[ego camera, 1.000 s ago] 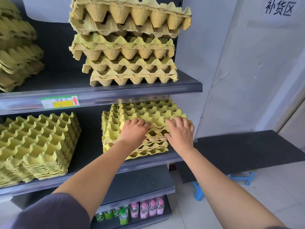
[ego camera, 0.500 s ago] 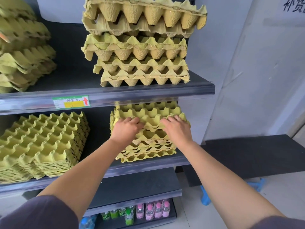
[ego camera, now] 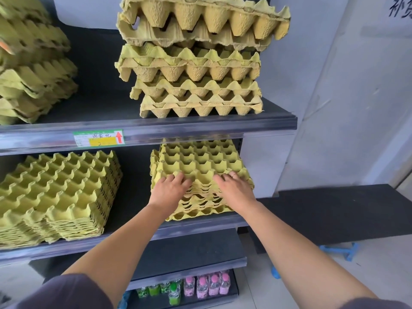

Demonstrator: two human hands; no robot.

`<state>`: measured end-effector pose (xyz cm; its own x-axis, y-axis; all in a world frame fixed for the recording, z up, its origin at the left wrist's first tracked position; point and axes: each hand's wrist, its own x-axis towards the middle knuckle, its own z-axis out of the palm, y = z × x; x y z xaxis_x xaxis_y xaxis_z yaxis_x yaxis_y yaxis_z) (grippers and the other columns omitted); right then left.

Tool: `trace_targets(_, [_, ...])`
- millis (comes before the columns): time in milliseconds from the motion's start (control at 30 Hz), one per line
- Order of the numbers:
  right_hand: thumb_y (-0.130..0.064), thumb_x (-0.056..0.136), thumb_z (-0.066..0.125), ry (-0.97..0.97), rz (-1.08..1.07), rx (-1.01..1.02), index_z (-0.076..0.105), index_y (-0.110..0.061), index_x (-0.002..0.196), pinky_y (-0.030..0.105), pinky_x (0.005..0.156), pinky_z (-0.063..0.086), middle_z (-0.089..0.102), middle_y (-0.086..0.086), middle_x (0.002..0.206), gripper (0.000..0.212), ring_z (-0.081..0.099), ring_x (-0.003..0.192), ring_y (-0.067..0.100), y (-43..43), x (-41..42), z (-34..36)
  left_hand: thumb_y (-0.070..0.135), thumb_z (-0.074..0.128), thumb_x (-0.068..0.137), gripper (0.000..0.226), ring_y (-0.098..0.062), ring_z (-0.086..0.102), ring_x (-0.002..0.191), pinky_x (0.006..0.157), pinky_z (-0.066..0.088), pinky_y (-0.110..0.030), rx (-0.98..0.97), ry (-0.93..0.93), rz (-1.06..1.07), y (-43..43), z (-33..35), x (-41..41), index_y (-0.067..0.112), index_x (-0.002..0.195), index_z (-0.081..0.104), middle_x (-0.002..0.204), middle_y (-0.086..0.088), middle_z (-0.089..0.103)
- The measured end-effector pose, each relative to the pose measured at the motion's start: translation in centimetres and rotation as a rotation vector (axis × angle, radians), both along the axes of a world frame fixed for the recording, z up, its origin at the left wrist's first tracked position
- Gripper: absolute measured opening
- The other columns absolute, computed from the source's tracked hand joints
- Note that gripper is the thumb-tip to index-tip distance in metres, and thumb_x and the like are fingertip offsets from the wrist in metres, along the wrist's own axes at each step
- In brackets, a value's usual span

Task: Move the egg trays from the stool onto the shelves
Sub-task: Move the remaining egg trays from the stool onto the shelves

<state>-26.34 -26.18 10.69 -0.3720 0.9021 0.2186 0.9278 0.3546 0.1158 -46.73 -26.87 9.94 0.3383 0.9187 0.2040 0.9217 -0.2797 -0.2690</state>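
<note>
Head view: the stack of egg trays (ego camera: 200, 161) sits at the right end of the middle shelf (ego camera: 200, 229), under a taller pile (ego camera: 196, 70) on the upper shelf (ego camera: 200, 129). The left hand (ego camera: 170, 190) and right hand (ego camera: 234, 188) lie side by side on its front edge, fingers laid flat over the top tray, gripping nothing. Moulded pulp like this is probably light, rough and non-slip, but rims crush and nested layers slide. Hold beneath the bottom tray at opposite sides.
</note>
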Motion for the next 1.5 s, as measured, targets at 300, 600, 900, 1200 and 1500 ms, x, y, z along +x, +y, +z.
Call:
trace_targets(300, [0.006,0.057,0.078,0.087,0.002,0.177,0.058,-0.014,0.116,0.038,0.061,0.052,0.071,0.005,0.091,0.065,0.061,0.096,0.029,0.1,1.8,-0.6,0.001,0.084,0.048,0.051,-0.021,0.059,0.058,0.052,0.046,-0.029,0.235,-0.052,-0.214,-0.1,0.1,0.2,0.015,0.095,0.069,0.081,0.0,0.065])
trace_targets(600, [0.009,0.075,0.062,0.08,-0.014,0.095,0.055,-0.014,0.12,0.046,0.095,0.042,0.064,0.011,0.111,0.05,0.048,0.119,0.033,1.0,3.1,-1.5,0.026,0.087,0.052,0.059,-0.021,0.063,0.062,0.055,0.042,-0.031,0.196,-0.027,-0.278,-1.1,-0.9,2.2,0.021,0.108,0.068,0.086,0.002,0.067])
trace_targets(900, [-0.018,0.075,0.072,0.292,-0.184,0.375,0.061,-0.012,0.107,0.04,0.076,0.052,0.06,0.009,0.107,0.034,0.059,0.1,0.03,-1.3,1.7,-3.3,0.045,0.044,0.09,0.036,-0.024,0.062,0.092,0.079,0.045,-0.04,0.217,-0.373,-0.136,-1.9,0.7,-0.1,0.025,0.11,0.066,0.101,0.005,0.067])
trace_targets(1200, [-0.06,0.083,0.058,1.656,-0.709,-0.706,0.031,-0.018,0.141,0.036,0.06,0.054,0.051,0.012,0.127,0.077,0.062,0.09,0.028,-3.9,-6.9,-1.5,0.035,0.048,0.095,0.03,-0.023,0.049,0.115,0.094,0.031,-0.04,0.12,-0.563,-0.023,-1.2,0.5,-4.7,0.026,0.121,0.06,0.122,0.005,0.059])
trace_targets(1500, [-0.008,0.087,0.062,2.133,-0.834,-0.524,0.002,-0.026,0.15,0.061,0.089,0.047,0.046,0.011,0.128,0.089,0.052,0.108,0.034,-2.4,-13.9,-1.0,0.027,0.052,0.093,0.04,-0.022,0.046,0.118,0.097,0.03,-0.038,0.011,-0.549,-0.091,-0.9,-0.5,-8.0,0.029,0.133,0.049,0.131,0.004,0.051])
